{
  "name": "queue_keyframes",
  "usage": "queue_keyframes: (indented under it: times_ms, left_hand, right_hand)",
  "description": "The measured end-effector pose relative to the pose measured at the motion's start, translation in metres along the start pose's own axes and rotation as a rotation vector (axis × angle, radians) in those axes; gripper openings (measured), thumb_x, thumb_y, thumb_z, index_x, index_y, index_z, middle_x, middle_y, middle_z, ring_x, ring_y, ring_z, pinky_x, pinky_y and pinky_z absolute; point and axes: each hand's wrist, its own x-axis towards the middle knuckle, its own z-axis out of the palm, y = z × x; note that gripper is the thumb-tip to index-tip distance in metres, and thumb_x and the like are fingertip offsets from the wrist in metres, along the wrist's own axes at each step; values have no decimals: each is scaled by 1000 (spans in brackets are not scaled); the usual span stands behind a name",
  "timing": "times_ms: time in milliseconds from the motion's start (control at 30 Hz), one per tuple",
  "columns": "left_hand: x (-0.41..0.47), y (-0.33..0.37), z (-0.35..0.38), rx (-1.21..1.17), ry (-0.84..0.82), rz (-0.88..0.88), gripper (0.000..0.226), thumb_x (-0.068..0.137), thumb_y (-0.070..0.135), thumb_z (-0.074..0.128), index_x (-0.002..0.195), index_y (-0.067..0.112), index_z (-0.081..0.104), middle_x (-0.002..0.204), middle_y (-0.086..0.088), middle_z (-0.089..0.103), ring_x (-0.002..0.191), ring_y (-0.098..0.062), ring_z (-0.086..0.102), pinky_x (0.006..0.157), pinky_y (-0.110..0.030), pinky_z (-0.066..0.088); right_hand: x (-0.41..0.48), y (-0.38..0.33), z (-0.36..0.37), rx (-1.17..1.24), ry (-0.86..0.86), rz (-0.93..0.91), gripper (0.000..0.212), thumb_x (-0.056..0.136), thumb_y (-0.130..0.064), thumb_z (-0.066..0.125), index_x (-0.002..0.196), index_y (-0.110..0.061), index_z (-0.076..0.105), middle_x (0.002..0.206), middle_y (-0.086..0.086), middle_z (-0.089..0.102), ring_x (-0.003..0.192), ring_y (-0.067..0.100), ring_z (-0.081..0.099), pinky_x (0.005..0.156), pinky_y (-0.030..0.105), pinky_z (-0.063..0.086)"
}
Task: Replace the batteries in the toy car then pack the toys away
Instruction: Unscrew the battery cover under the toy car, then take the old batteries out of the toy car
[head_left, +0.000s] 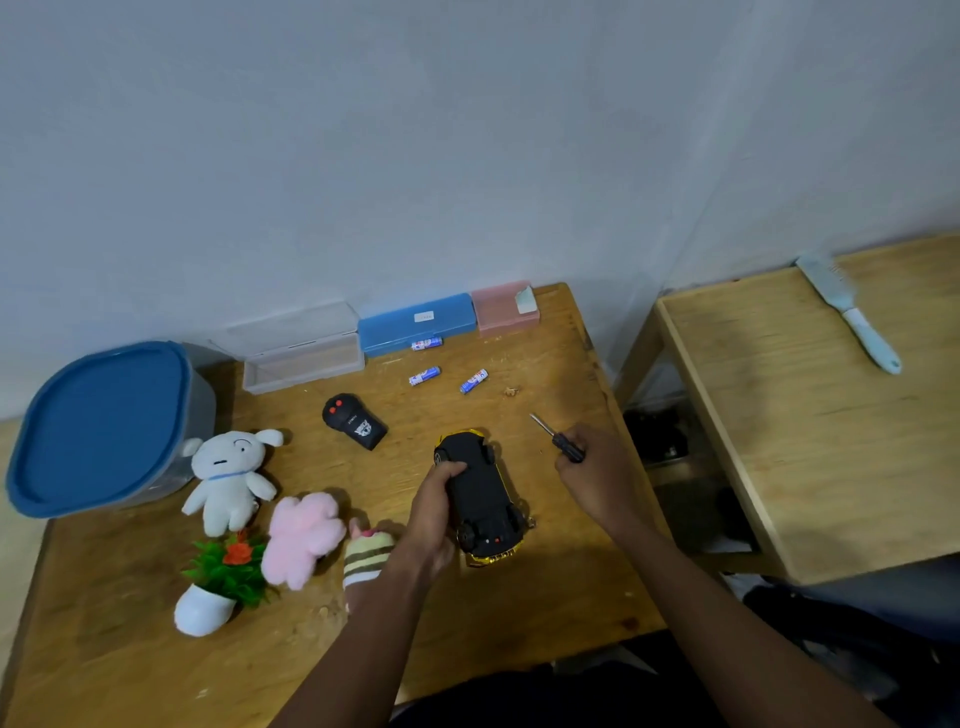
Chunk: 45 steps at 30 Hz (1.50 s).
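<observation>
Car (483, 499) upside down, black underside, yellow body.

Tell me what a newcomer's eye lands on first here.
The upturned toy car at the table's centre, steadied by the left hand, with the right hand beside it gripping a screwdriver. Next, the big blue-lidded tub at far left and three loose batteries near the back.

Behind the toy car (480, 493), bare worktop (545, 364) reaches three batteries (424, 375); the remote (354, 421) and soft toys (228, 480) crowd its left.
</observation>
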Motion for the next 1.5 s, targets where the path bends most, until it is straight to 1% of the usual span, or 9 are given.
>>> queue_keyframes:
  times_ms: [100, 233, 500, 733, 833, 967, 1133, 1333, 1500]
  left_hand:
    - [-3, 0, 1, -39, -19, -23, 43, 97, 29, 50, 133, 5, 58, 107, -18, 71, 89, -34, 69, 75, -43, 59]
    - [-7, 1, 4, -76, -47, -40, 45, 98, 29, 47, 131, 1, 57, 98, -16, 71, 76, -30, 70, 59, -36, 60]
    - [-8, 0, 2, -70, -43, -35, 45, 96, 28, 47, 129, -1, 57, 94, -17, 70, 74, -32, 68, 64, -39, 60]
    - [-9, 4, -1, -41, -126, -13, 35, 98, 28, 45, 118, 5, 63, 91, -14, 73, 77, -30, 69, 71, -40, 58]
    - [-12, 10, 1, -44, -151, 16, 34, 98, 27, 44, 115, 5, 64, 89, -13, 74, 75, -29, 69, 68, -38, 58]
    - [-13, 17, 3, -30, -108, 51, 37, 96, 29, 44, 112, 5, 67, 88, -14, 72, 77, -29, 67, 68, -37, 53]
    - [-14, 25, -9, -30, -58, 108, 36, 96, 30, 44, 104, 7, 72, 86, -15, 73, 78, -29, 67, 71, -37, 51]
    - [-14, 30, -19, 9, -43, 171, 34, 97, 25, 46, 117, 4, 64, 95, -14, 69, 83, -26, 66, 66, -34, 53]
    - [-11, 37, -30, -25, -69, 166, 31, 97, 24, 44, 104, 7, 68, 86, -12, 69, 72, -23, 67, 65, -32, 53]
  right_hand:
    - [-6, 1, 4, -143, 94, -28, 6, 84, -20, 68, 89, -21, 67, 81, -3, 61, 77, 16, 58, 55, 23, 32]
    - [-10, -2, 9, -350, 152, -84, 20, 83, -33, 66, 98, -19, 67, 88, 1, 65, 84, 22, 60, 66, 32, 47]
    - [-9, -1, 6, -336, 106, -57, 33, 85, -37, 64, 113, -20, 64, 101, 2, 62, 90, 21, 58, 65, 29, 41]
    - [-16, -17, -2, -252, 153, -164, 42, 85, -39, 67, 124, -28, 60, 115, -4, 58, 107, 16, 55, 80, 27, 48]
    - [-23, -37, 5, -8, 49, -298, 30, 85, -33, 72, 114, -30, 67, 109, -11, 56, 105, 10, 54, 81, 18, 46]
    - [-33, -49, 19, -70, -136, -517, 42, 88, -48, 61, 129, -38, 60, 126, -12, 45, 125, 9, 43, 105, 36, 43]
    - [-34, -63, 20, -103, -189, -566, 42, 88, -56, 58, 130, -48, 58, 145, -20, 36, 133, 9, 31, 109, 38, 38]
    - [-31, -88, 21, -42, -275, -513, 37, 78, -32, 80, 113, -37, 69, 140, -14, 41, 130, 6, 26, 99, 4, 14]
    - [-30, -98, 24, 141, -367, -423, 32, 75, -17, 82, 96, -32, 62, 118, -15, 51, 120, 10, 44, 100, 26, 39]
